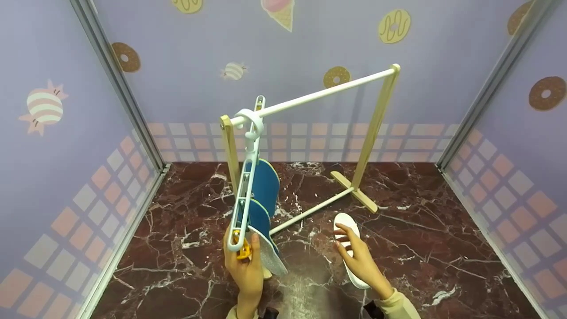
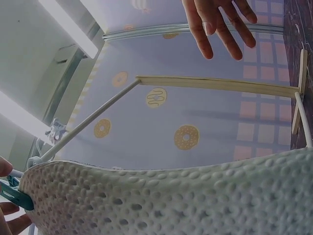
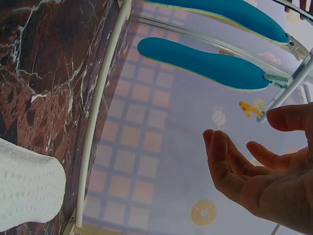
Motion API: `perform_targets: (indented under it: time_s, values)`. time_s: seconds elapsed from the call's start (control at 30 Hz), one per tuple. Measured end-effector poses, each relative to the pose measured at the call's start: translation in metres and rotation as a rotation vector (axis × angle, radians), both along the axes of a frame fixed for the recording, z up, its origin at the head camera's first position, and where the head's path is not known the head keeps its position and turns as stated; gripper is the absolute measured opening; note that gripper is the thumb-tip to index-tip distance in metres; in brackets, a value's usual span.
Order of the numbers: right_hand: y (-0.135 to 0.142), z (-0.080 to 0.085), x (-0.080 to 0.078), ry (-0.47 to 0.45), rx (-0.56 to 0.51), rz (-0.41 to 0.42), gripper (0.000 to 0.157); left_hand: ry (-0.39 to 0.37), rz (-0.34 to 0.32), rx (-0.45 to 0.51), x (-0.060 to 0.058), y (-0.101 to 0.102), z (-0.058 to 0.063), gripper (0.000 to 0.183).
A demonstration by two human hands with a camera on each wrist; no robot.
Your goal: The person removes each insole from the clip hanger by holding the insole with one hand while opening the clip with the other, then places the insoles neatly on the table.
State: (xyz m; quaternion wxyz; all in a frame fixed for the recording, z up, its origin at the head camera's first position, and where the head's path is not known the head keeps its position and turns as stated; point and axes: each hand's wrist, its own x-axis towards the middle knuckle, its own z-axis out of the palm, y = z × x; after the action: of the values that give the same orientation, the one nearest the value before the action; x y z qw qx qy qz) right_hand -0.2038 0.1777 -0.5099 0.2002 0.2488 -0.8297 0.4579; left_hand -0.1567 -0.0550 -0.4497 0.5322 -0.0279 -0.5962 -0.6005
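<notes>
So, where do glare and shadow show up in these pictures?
Left wrist: ceiling lights glare white, with faint shadow bands on the wall; head: a pale sheen on the marble surface; right wrist: the right hand looks dim against the wall.

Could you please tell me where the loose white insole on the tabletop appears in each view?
Head: low, right of centre; the white insole is partly hidden by the right hand.
Left wrist: not in it; the bumpy insole there is another one.
Right wrist: lower left, cut off by the edge.
Shared landmark: the rack's lower rail, near centre in head, at the right edge in left wrist, left of centre in right wrist.
</notes>
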Motion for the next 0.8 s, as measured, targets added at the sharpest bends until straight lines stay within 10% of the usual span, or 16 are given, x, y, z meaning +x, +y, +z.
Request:
perform_targets:
  time_s: [0.8]
  values:
    - [-0.023, 0.042, 0.032, 0.003, 0.008, 0.008, 0.037, -0.001, 0.023, -0.026, -0.001, 0.002, 0.000, 0.048]
